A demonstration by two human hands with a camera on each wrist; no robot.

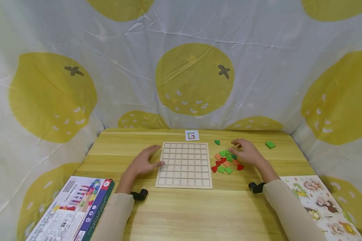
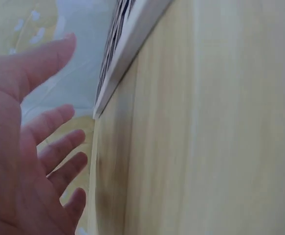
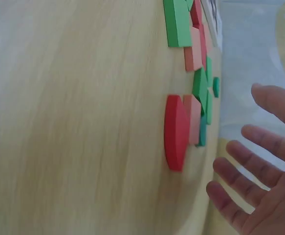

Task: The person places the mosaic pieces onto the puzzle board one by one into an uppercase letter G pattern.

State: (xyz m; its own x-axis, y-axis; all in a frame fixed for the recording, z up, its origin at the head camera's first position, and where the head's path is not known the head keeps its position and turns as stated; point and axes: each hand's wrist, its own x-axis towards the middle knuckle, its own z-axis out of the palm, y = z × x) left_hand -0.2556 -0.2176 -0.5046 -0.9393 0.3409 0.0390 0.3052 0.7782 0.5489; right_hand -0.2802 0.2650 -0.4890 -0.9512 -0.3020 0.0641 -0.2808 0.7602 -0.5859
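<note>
A square wooden grid board (image 1: 184,164) lies flat in the middle of the table. My left hand (image 1: 143,162) is at its left edge, fingers spread and relaxed, with thumb and fingertips overlapping the rim in the head view; the left wrist view shows an empty palm. To the board's right lies a loose cluster of flat wooden pieces: green squares (image 1: 221,169), orange squares (image 1: 227,164) and red quarter-rounds (image 1: 240,167). My right hand (image 1: 245,152) hovers at the cluster's right side, fingers loosely bent and holding nothing. In the right wrist view, a red piece (image 3: 176,132) is nearest that hand.
A small pattern card (image 1: 192,135) lies behind the board. A dark green quarter-round (image 1: 217,142) sits apart from the cluster, and a green block (image 1: 270,145) stands at the far right. A printed box (image 1: 75,204) is at front left, an animal sheet (image 1: 322,204) at front right.
</note>
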